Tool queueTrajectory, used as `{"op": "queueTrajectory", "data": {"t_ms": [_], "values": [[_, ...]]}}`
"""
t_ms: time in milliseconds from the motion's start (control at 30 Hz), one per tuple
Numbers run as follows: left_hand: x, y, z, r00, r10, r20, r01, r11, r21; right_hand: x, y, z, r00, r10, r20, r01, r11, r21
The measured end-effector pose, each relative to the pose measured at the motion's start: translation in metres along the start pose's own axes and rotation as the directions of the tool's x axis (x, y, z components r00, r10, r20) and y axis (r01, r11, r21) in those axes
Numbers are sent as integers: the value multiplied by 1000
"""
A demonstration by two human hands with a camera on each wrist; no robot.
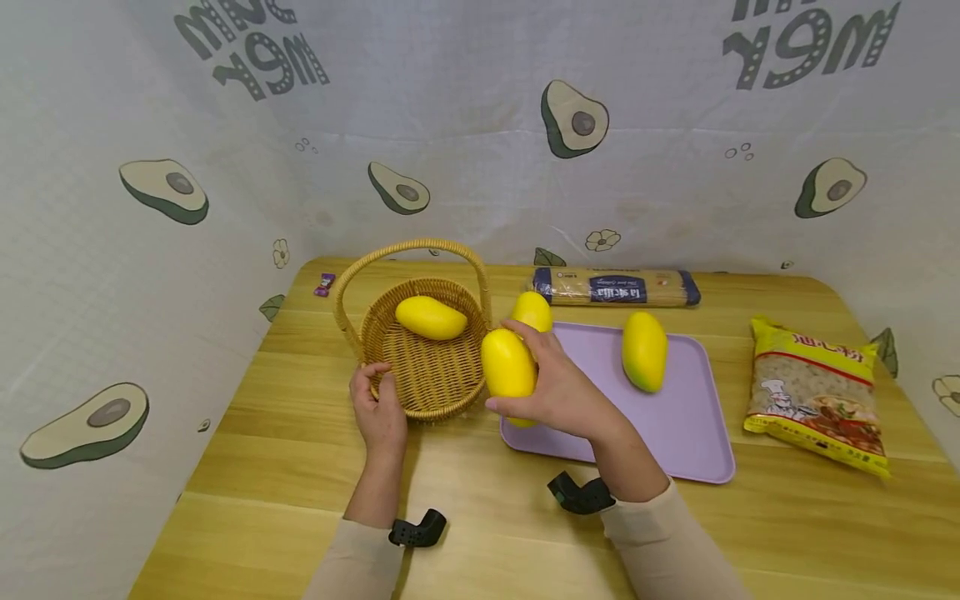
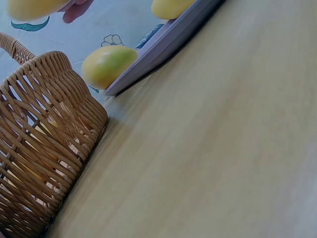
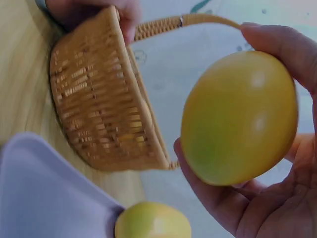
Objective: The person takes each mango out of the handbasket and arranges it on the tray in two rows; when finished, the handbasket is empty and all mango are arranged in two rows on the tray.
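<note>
My right hand (image 1: 558,379) holds a yellow mango (image 1: 508,364) between thumb and fingers, raised near the basket's right side. Greenish patches show on this mango (image 3: 240,119) in the right wrist view. The wicker basket (image 1: 427,412), with its tall arched handle, stands on the table with one mango (image 1: 431,317) inside. At its near left rim my left hand (image 1: 380,412) grips the edge. A lilac tray (image 1: 667,425) right of the basket bears a mango (image 1: 643,352) and another (image 1: 532,311) at its left edge. Another bit of yellow shows below the held mango.
Behind the tray lies a long pack of pasta (image 1: 618,287). To the tray's right is a yellow-topped food bag (image 1: 817,396). A small purple wrapped sweet (image 1: 325,284) lies at the back left, and a printed cloth (image 1: 480,167) hangs behind the table.
</note>
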State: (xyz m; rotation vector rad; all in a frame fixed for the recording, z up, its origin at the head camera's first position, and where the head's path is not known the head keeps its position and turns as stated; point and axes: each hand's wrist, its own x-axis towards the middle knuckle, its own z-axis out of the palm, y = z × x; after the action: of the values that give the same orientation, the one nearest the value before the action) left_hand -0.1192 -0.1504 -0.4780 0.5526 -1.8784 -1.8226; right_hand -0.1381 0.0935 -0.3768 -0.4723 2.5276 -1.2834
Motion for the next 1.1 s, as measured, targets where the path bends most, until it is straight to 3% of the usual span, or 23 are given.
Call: {"op": "queueTrajectory", "data": {"t_ms": [300,600,800,900,1100], "values": [[-2,-2,0,1000,-2,-8,2,1000,4,0,26,-24,982,151,-117,-151,989,4],[-1,-3,0,1000,1,-7,-1,1000,11,1,42,-30,986,74,-149,-74,997,6],[-2,-1,0,1000,-2,-3,2,1000,15,3,46,-31,995,44,-94,-37,996,76],[-1,-1,0,1000,7,-4,-7,1000,16,4,46,-31,995,85,-50,-81,993,82],[-1,1,0,1000,16,-6,-16,1000,12,6,48,-30,982,186,9,-186,982,-15]]}}
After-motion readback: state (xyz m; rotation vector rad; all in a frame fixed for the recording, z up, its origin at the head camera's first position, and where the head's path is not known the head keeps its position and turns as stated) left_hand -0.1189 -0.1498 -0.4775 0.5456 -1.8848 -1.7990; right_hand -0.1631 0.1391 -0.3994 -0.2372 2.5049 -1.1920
